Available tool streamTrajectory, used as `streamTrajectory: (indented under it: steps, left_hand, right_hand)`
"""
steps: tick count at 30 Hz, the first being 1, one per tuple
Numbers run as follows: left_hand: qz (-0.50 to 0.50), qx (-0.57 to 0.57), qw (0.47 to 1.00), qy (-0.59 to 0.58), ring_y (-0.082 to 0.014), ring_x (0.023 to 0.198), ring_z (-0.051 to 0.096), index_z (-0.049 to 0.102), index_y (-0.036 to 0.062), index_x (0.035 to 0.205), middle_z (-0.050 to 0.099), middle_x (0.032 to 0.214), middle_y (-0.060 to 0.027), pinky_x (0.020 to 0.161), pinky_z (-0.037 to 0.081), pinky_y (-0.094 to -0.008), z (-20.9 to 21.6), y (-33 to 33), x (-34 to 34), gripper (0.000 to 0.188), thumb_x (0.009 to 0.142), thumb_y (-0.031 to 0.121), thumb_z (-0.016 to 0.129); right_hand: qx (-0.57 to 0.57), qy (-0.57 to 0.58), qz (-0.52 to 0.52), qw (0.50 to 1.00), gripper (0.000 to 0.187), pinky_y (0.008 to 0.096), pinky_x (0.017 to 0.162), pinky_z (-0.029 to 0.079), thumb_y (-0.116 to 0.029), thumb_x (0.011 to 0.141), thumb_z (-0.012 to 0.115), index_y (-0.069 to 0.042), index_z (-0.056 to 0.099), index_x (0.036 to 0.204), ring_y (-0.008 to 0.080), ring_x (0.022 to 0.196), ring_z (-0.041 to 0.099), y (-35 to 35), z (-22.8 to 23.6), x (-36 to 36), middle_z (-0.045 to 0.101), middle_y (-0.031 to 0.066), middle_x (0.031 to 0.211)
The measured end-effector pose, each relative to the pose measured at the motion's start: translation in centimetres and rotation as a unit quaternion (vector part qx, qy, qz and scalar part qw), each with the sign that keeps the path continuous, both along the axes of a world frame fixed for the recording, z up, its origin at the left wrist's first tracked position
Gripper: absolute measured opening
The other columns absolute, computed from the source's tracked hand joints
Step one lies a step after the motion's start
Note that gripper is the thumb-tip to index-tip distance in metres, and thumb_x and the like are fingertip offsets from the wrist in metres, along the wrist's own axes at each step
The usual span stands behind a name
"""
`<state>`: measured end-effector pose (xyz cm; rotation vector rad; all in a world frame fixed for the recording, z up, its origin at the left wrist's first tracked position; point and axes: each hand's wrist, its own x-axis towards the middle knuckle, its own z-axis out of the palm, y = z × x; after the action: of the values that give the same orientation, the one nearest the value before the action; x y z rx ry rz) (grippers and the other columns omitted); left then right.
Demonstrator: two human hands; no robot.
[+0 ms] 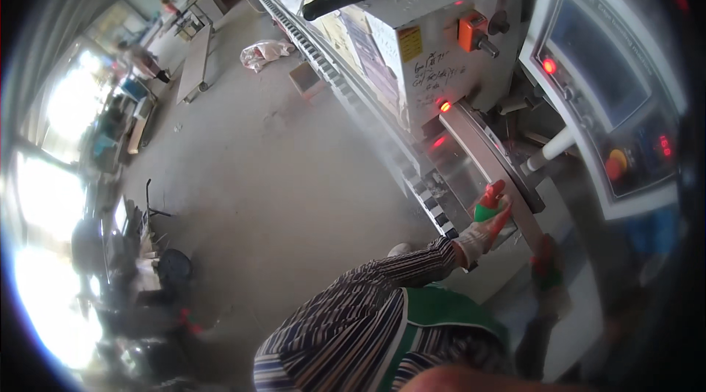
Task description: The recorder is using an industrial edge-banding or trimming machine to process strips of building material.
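A long, narrow, flat board [471, 143] runs out of the slot in the grey machine [445, 61] toward me, beside a red light. My left hand [489, 224], in a white work glove with red and green finger parts, is closed at the left edge of its near part. To the right of the board's near end is my right hand [546, 267], in a similar red and green glove. That hand is dark and blurred, so its fingers are hard to read.
A control panel [599, 76] with a screen, red lights and a red-yellow button stands at right. A toothed conveyor track [346, 90] runs along the machine's left side. A white bag [265, 54] lies on the floor. Another person [141, 61] stands at far left.
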<state>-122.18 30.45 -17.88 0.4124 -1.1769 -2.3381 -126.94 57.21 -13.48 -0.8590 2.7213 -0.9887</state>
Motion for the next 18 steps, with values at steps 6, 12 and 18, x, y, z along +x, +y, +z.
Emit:
streamTrajectory:
  steps: [6, 12, 18]
  left_hand:
    - [-0.077, 0.47, 0.864, 0.164, -0.0143, 0.107, 0.061, 0.051, 0.0081, 0.152, 0.059, 0.117, -0.0016, 0.093, 0.057, -0.0323, -0.8, 1.0, -1.6, 0.059, 0.1, 0.022, 0.076]
    - [0.068, 0.022, 0.997, -0.002, -0.0148, 0.096, 0.059, 0.059, 0.0028, 0.137, 0.058, 0.109, -0.0021, 0.089, 0.053, -0.0314, 0.9, 0.5, -2.2, 0.035, 0.105, 0.013, 0.068]
    - [-0.022, -0.08, 0.99, -0.114, -0.0161, 0.12, 0.052, 0.05, 0.001, 0.146, 0.055, 0.13, -0.0038, 0.11, 0.043, -0.0323, 5.8, -3.2, -0.7, 0.049, 0.102, 0.009, 0.07]
  right_hand:
    - [-0.05, -0.053, -0.034, 0.997, 0.05, 0.0443, 0.11, 0.047, -0.031, 0.101, 0.067, -0.008, 0.061, 0.145, 0.0317, 0.132, 0.059, 1.3, 1.2, 0.4, 0.062, 0.0144, 0.145]
    - [0.106, 0.058, 0.001, 0.993, 0.046, 0.0512, 0.106, 0.05, -0.028, 0.095, 0.069, -0.014, 0.063, 0.138, 0.0418, 0.127, 0.06, -1.0, 3.8, -0.5, 0.064, 0.0177, 0.139]
    - [0.141, 0.086, 0.0, 0.986, 0.048, 0.0527, 0.102, 0.052, -0.023, 0.093, 0.067, -0.017, 0.061, 0.14, 0.0458, 0.122, 0.062, -3.6, 5.0, -0.1, 0.062, 0.0189, 0.141]
